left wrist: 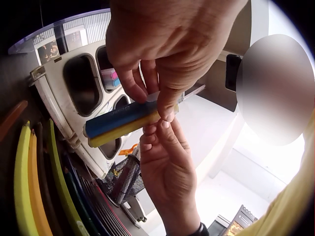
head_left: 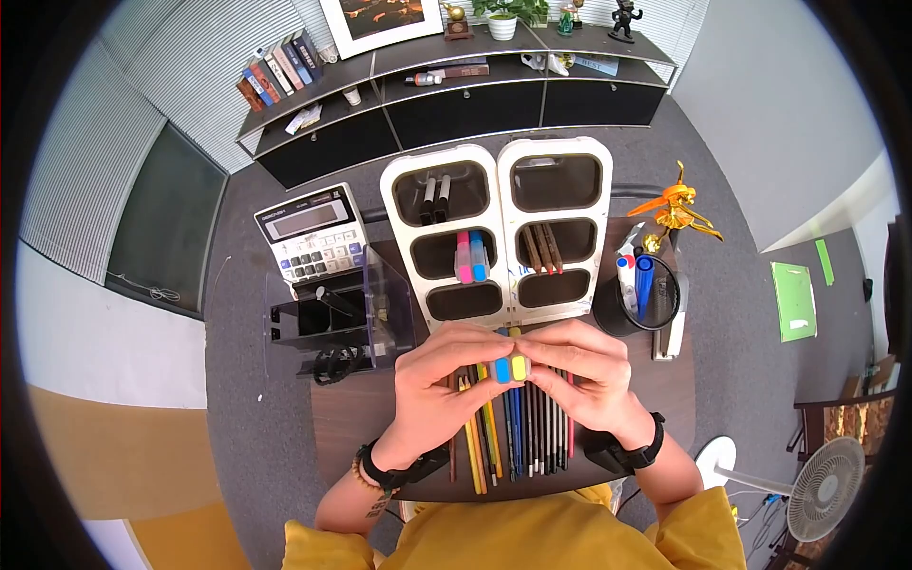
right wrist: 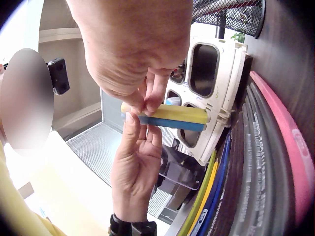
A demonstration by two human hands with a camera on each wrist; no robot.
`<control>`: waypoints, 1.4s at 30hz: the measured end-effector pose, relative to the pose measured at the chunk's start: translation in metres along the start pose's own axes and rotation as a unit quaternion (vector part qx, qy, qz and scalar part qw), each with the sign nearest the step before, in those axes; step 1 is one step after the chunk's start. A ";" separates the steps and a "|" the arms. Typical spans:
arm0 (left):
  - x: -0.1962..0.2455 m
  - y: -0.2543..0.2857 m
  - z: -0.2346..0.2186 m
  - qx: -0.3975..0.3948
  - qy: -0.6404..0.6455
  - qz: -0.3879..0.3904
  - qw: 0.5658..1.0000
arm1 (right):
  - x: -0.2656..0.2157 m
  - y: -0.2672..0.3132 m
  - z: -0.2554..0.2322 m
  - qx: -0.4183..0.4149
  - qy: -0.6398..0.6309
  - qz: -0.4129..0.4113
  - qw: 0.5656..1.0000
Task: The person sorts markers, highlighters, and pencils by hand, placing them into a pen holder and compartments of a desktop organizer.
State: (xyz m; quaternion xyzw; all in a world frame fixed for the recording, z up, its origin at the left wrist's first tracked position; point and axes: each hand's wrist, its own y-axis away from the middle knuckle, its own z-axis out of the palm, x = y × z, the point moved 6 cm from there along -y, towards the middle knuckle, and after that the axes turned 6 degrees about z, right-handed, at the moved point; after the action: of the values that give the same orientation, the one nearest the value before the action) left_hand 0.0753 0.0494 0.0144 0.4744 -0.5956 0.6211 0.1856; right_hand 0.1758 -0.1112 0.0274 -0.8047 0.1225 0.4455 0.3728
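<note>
Side by side in front of the body, a blue highlighter and a yellow highlighter lie against each other, ends toward the head camera. My left hand pinches the blue one near its end between thumb and fingers. On the other side, my right hand pinches the yellow one, and the fingertips of both hands meet there. The right wrist view shows the yellow barrel next to the blue barrel. Below the hands, a row of colored pencils lies on the dark table.
A white organizer with compartments stands ahead, holding black markers, pink and blue highlighters and brown pencils. At left are a calculator and a clear desk caddy; at right, a mesh pen cup and golden figurine.
</note>
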 end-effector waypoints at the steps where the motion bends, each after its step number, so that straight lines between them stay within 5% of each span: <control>1: 0.001 0.000 0.000 0.000 0.000 0.000 1.000 | 0.000 0.000 0.000 0.001 0.001 0.001 1.000; 42: 0.001 0.000 -0.001 0.013 -0.002 -0.009 1.000 | 0.000 0.001 0.001 -0.006 0.000 -0.005 1.000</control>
State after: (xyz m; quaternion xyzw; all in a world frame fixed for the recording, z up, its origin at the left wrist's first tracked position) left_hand 0.0750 0.0497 0.0152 0.4829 -0.5839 0.6261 0.1838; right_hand 0.1745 -0.1116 0.0270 -0.8072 0.1162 0.4447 0.3703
